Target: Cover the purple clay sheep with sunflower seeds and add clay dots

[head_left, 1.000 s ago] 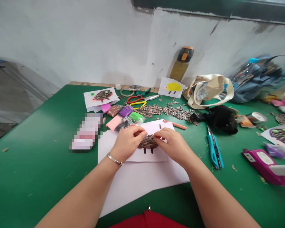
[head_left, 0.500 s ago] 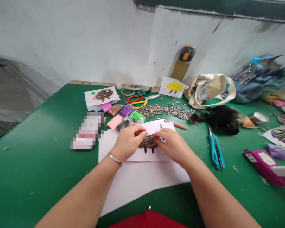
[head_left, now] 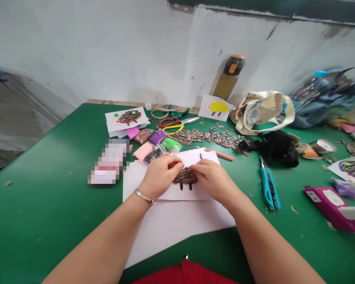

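Observation:
A hedgehog picture (head_left: 185, 176) lies in front of me, its body covered with sunflower seeds, two dark legs below. It is on a white sheet (head_left: 192, 195), over larger white paper (head_left: 171, 225). My left hand (head_left: 161, 175) is closed in a pinch at the body's upper left; what its fingertips hold, if anything, is hidden. At the right end of the body, my right hand (head_left: 215, 176) also pinches, thumb and forefinger together, with anything between them too small to make out. A single seed (head_left: 200, 156) lies on the sheet above the right hand.
Behind the paper are clay packets (head_left: 158, 137), scissors (head_left: 173, 125) and a seed pile (head_left: 192, 137). An orange stick (head_left: 221, 155) lies by the sheet. To the right are a blue utility knife (head_left: 269, 185), a black strap bundle (head_left: 279, 149) and a magenta object (head_left: 333, 207).
My right hand's fingers have drawn closer together and shifted slightly at the body's right end, and the red bit by them no longer shows. The left hand has stayed nearly still.

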The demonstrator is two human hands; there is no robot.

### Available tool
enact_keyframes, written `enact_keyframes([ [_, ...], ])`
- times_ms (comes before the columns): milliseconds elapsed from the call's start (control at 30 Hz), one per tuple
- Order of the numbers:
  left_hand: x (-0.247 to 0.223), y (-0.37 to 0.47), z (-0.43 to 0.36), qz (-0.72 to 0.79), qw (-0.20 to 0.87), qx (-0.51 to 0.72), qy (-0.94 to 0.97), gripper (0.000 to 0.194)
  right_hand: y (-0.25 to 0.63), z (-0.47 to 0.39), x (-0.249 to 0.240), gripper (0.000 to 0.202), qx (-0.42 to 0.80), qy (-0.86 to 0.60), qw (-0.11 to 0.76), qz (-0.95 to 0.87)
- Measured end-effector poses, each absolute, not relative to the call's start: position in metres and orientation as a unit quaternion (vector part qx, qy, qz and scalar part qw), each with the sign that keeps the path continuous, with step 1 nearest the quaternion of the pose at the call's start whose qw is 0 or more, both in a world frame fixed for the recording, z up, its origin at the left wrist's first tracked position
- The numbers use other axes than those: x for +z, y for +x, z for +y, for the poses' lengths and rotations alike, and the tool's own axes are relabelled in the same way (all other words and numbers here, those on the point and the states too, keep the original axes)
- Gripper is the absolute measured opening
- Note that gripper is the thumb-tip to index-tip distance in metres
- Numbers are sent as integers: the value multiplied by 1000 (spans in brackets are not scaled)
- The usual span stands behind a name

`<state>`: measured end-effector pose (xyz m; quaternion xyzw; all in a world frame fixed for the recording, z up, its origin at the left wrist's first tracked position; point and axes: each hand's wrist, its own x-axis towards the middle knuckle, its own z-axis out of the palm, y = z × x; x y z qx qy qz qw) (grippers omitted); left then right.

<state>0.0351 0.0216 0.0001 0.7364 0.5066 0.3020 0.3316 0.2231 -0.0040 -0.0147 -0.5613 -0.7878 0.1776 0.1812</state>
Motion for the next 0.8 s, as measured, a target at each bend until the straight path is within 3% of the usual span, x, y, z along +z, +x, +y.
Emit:
enact_keyframes([
  [300,-3,35,23,508,340,297,733,17,224,-3,-15,13,165,-581,193,-773],
  [800,-3,34,24,508,349,298,729,16,221,-3,-19,27,122,-545,168,-812],
])
